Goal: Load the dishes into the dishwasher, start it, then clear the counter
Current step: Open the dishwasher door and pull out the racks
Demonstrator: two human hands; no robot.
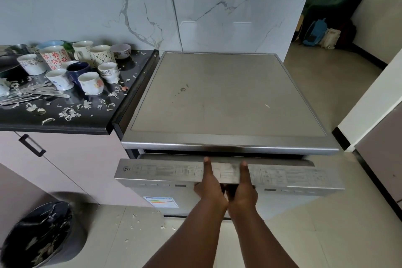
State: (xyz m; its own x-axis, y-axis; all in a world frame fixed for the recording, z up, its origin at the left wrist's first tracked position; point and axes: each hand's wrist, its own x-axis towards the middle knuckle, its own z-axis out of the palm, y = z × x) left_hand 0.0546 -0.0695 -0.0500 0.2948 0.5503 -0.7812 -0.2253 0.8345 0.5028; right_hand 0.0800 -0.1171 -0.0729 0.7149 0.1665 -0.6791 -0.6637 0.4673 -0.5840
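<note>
Stainless-steel dishwasher door is cracked ajar; left hand and right hand both grip its top edge, thumbs on top, fingers probably curled into the handle recess, hidden. Patterned ceramic mugs and loose steel cutlery sit on the scrap-strewn black counter left of the dishwasher. Nothing loaded yet, as far as visible; starting and clearing remain.

We cannot see our fingers under the dishwasher door edge, only both thumbs on top. The print on its control strip is too small to read. At lower left the bin is blurred; at the left edge, the dishes are cut off.
</note>
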